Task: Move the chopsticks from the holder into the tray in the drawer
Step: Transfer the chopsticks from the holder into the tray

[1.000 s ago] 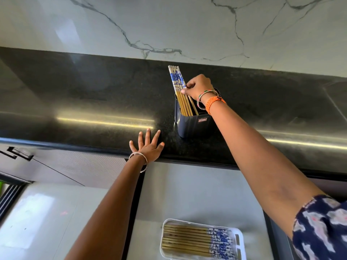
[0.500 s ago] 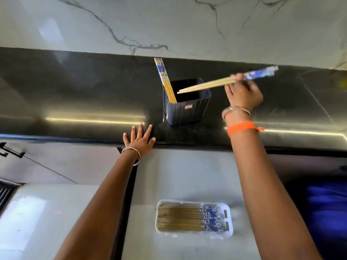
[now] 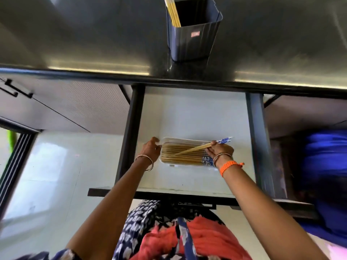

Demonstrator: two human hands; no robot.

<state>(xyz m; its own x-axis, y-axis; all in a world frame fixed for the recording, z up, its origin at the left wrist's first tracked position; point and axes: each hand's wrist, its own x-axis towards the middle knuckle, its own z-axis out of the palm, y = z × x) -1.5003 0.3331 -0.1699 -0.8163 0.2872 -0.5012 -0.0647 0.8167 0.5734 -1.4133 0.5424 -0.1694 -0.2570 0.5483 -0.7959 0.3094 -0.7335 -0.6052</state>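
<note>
A dark square holder point(image 3: 193, 32) stands on the black counter with a few chopsticks point(image 3: 172, 10) left at its left side. Below, in the open drawer, a clear plastic tray point(image 3: 185, 140) holds several bamboo chopsticks with blue patterned ends point(image 3: 180, 158). My right hand point(image 3: 219, 151) grips a small bunch of chopsticks point(image 3: 199, 148) slanted over the tray, blue ends up to the right. My left hand point(image 3: 151, 150) rests against the tray's left end, fingers curled on its rim.
The drawer point(image 3: 129, 132) has dark side rails and a white floor; its front edge point(image 3: 159, 193) is near my body. The black counter edge point(image 3: 169, 79) overhangs the drawer's back. Cabinet fronts with a black handle point(image 3: 13, 90) lie to the left.
My right hand carried the bunch of chopsticks from above the holder down to the tray. My left hand left the counter edge and now touches the tray. The view tilted downward.
</note>
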